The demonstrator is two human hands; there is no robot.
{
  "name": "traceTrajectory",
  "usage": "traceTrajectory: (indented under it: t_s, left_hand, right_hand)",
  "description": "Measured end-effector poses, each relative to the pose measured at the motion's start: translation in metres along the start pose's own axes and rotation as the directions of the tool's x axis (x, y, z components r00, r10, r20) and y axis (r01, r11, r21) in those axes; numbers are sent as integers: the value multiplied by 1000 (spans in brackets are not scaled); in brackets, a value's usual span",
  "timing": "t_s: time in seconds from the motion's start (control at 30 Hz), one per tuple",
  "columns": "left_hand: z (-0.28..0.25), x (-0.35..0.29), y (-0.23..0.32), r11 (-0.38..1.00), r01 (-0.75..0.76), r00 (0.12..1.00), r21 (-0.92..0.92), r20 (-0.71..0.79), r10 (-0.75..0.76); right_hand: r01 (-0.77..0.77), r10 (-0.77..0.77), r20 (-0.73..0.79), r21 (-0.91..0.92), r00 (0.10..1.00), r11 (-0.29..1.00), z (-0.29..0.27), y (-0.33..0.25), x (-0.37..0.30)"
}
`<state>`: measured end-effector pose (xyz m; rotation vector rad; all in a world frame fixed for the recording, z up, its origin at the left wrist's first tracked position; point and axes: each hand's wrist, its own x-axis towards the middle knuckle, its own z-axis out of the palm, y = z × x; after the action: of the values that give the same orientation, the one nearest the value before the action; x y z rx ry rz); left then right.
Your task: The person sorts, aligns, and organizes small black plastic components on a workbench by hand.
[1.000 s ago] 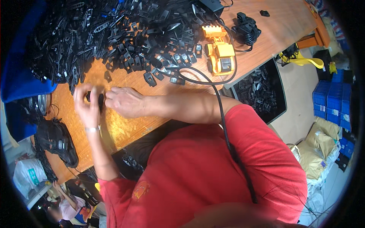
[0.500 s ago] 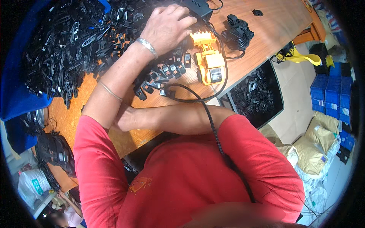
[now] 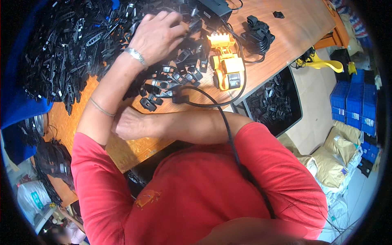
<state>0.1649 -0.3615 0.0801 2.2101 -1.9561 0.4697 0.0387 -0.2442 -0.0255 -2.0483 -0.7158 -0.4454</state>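
My left hand [image 3: 157, 36], with a silver bracelet at the wrist, lies palm down over small black plastic parts [image 3: 179, 77]. Its fingers are bent but apart, and the fingertips are partly hidden; no held piece shows. My right forearm rests across the near edge of the table. The right hand [image 3: 130, 124] is curled beside my left forearm, its fingers mostly hidden underneath, so what it may hold cannot be seen. A large heap of black plastic pieces [image 3: 69, 53] spreads to the left of my left hand. A yellow toy loader [image 3: 229, 65] stands right of the loose parts.
A black power-supply box [image 3: 210, 11] sits at the back, with a cable looping round the loader. Beyond that lies a coiled black cord [image 3: 258, 36]. A dark bin of black parts [image 3: 271, 100] stands below the table's right edge; blue crates [image 3: 353, 104] and sacks [image 3: 335, 153] are farther right.
My left hand has moved left and slightly nearer, away from the loader and box, uncovering more black parts. The right hand has shifted slightly left.
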Motion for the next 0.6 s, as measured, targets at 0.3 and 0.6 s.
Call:
traceTrajectory:
  t_s: [0.3, 0.6]
  left_hand:
    - [-24, -49, -19, 985, 131, 985, -108, -95, -142]
    - [12, 59, -9, 992, 123, 957, -26, -261, -126]
  right_hand:
    - [37, -37, -3, -33, 999, 999, -3, 0, 1]
    - [49, -49, -4, 3, 999, 999, -5, -3, -2]
